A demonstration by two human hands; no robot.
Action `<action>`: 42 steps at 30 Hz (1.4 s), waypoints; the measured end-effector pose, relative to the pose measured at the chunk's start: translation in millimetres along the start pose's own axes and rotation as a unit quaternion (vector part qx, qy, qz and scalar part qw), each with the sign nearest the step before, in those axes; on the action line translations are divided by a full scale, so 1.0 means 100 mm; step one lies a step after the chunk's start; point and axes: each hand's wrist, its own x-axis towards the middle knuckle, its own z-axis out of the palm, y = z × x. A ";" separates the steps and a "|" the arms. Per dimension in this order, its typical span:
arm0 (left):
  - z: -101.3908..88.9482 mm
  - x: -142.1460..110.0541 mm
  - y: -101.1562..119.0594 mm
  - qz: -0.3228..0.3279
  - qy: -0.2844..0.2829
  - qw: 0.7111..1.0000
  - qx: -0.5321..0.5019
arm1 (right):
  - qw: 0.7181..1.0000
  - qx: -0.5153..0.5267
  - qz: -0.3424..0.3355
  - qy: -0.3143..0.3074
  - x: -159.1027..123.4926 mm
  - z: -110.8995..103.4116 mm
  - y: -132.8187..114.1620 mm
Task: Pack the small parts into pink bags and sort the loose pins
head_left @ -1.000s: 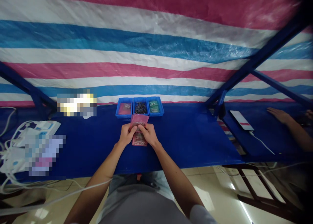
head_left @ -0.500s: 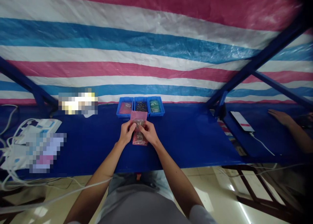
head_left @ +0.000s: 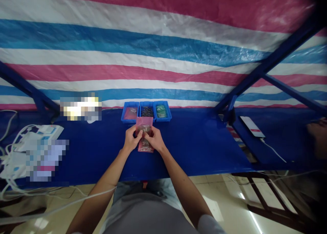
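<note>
Between my two hands is a pink see-through plastic bag (head_left: 145, 146) with small metal pieces inside, perhaps screws. My left hand (head_left: 131, 138) grips its left edge, thumb on the front. On the right edge, my right hand (head_left: 155, 139) pinches the bag with its thumb also on the front. Just beyond the bag stand three small blue bins side by side: the left bin (head_left: 123, 117) has a pink bag in it, the middle bin (head_left: 147, 103) holds loose dark screws, and the right bin (head_left: 168, 117) has green bags. The bag's top lies close against the bins' front.
A blue table (head_left: 199, 142) spans the view before a striped tarp (head_left: 163, 57). Power strips with white cables (head_left: 15, 159) lie at left near blurred-out items. On the right table are a phone (head_left: 251, 126) on a cable and another person's hand (head_left: 316, 131).
My thumbs have shifted slightly on the bag, which stays between both hands. The other person's hand at far right has drawn back to the right.
</note>
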 end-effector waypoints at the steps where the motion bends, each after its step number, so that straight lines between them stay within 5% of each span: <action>1: 0.00 0.00 0.00 0.003 -0.003 1.000 0.003 | 1.000 -0.006 0.000 0.003 0.00 0.00 0.00; 12: 0.00 0.01 -0.02 0.006 -0.007 1.000 0.026 | 1.000 -0.023 -0.020 -0.006 0.00 0.00 0.04; 25: 0.00 -0.01 -0.03 -0.083 -0.037 0.988 -0.124 | 0.997 0.070 0.015 -0.011 0.02 -0.06 0.04; 42: 0.04 0.01 -0.08 -0.092 -0.008 0.992 -0.083 | 0.995 0.091 0.012 -0.029 0.03 -0.06 -0.02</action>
